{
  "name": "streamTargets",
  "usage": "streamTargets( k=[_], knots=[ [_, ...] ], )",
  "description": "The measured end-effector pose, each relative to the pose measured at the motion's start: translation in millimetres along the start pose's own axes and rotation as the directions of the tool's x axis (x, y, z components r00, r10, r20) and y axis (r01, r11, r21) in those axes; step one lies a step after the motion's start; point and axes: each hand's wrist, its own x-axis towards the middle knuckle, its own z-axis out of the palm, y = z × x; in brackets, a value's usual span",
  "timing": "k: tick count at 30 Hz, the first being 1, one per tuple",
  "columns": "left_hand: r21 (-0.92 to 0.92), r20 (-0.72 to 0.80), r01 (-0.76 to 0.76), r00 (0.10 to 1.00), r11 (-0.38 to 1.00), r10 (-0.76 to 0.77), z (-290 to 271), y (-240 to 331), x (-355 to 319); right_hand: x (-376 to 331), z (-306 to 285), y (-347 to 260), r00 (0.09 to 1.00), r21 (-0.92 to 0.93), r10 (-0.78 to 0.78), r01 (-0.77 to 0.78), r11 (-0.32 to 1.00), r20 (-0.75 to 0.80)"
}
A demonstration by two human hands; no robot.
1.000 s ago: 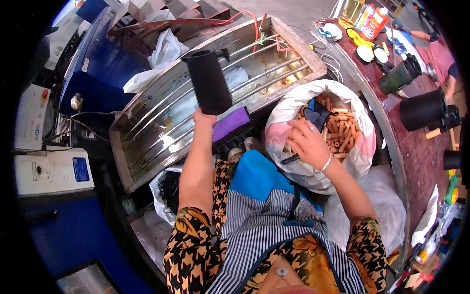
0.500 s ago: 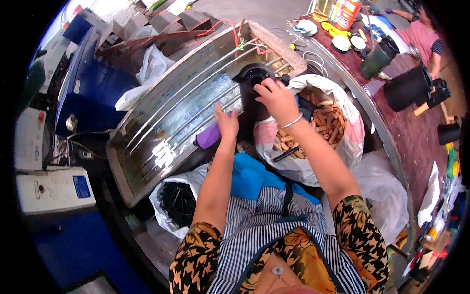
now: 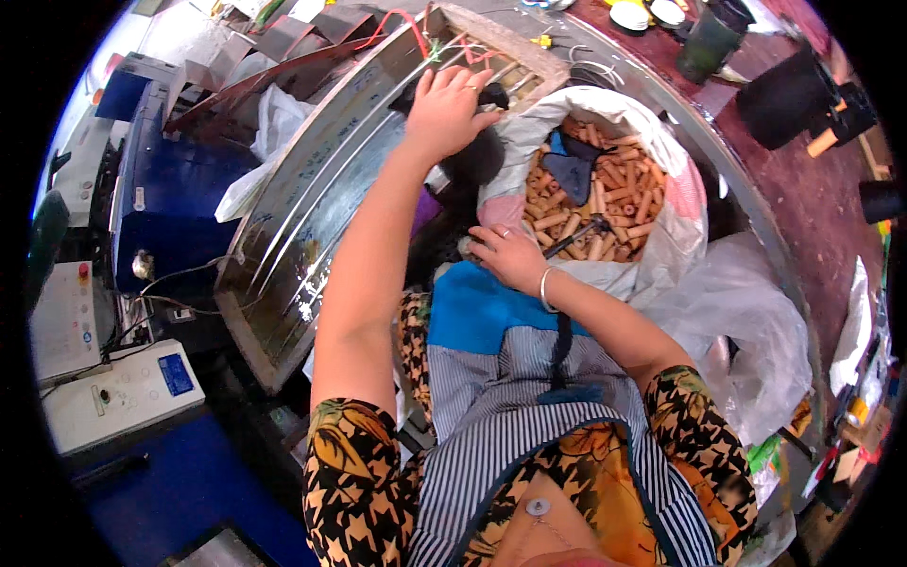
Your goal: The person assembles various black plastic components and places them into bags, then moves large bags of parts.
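Note:
A dark, rounded black container [image 3: 475,159] stands at the near right end of a long metal trough [image 3: 253,326]; my forearm and hand hide part of it. Over its top lies my left hand [image 3: 444,111], fingers reaching across and thumb to the right, seemingly gripping it. My right hand [image 3: 510,257] is lower, by the blue part of my apron [image 3: 468,312], fingers loosely stretched leftward with nothing visible in them. What lies under its fingertips is mostly hidden. A bit of purple cloth [image 3: 425,210] shows beside my left forearm.
To the right, a white sack [image 3: 685,213] holds many short tan rolls [image 3: 628,194], a dark cloth [image 3: 570,177] and a black tool. Metal rods span the trough. A dark red table [image 3: 765,208] carries black cylinders [image 3: 789,94]. Blue machine cabinets [image 3: 179,217] stand left.
My right hand has left the black container's top and drawn back toward my lap. My left hand has moved up from the purple cloth onto the container. The view has shifted.

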Motion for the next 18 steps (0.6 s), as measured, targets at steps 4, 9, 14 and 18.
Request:
streamTargets(
  k=[4,9,14,18],
  knots=[
    [0.118,0.049,0.023,0.998,0.993,-0.029,7,0,-3,60,39,-8,0.982,0.003,-0.18,0.18,0.984,-0.064],
    [0.12,0.029,0.013,0.999,0.993,-0.016,11,13,9,129,120,4,0.92,0.024,-0.289,0.306,0.952,-0.264],
    [0.1,0.05,0.047,0.997,0.994,-0.052,8,13,13,144,126,5,0.923,0.23,-0.089,0.185,0.955,-0.373],
    [0.074,0.04,0.092,0.995,0.993,-0.095,11,13,4,99,98,11,0.989,0.34,0.119,-0.084,0.937,-0.084]
  ],
)
